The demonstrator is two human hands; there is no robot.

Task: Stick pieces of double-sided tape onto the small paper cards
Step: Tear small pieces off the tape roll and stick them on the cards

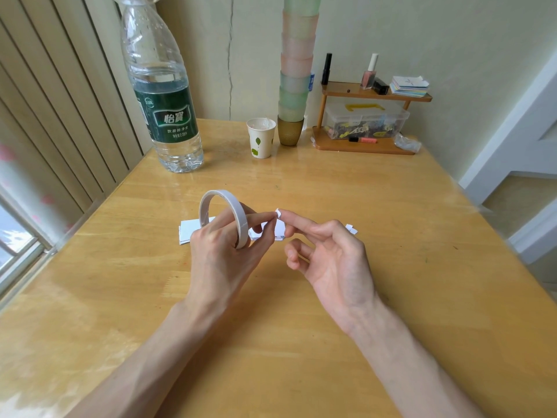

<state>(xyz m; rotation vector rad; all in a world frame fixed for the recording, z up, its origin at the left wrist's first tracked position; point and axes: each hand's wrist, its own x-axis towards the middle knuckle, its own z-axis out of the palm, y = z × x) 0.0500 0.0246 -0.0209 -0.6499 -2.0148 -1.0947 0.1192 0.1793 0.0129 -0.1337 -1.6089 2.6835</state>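
Both hands are up over the light wooden tabletop (301, 342), meeting mid-air. The left hand (223, 254) carries a thin white ring-shaped roll of double-sided tape (233, 203). The roll stands upright, looped over the fingers, with the forefinger poking through the ring toward the other hand. The left forefinger tip and thumb are clamped on a small crumpled white tape piece (278, 213).

The right hand (334, 257) has its palm turned inward. Its forefinger and thumb tips are drawn together on the same tape piece from the opposite side. The remaining right fingers (295, 254) curl loosely below the pinch and hold nothing. I can't tell whether the tape piece is joined to the roll.

The small white paper cards (188, 233) lie flat on the tabletop directly beneath the fingers, overlapping. One end shows just left of the left fingers and the other end sits under the pinch point. A tiny white scrap (351, 228) lies on the tabletop just beyond the right knuckles.

Well past the fingertips, at the far edge:
- a large clear plastic water bottle with a green label (162, 116), off to the left
- a white paper cup with green leaf print (261, 140), straight ahead
- a tall stack of pastel plastic cups (297, 70), just beside the paper cup
- a two-tier wooden rack (373, 96), far right of the fingers, holding a clear lidded plastic box (364, 119), a pile of coloured note paper (410, 86) and an orange marker (363, 140)
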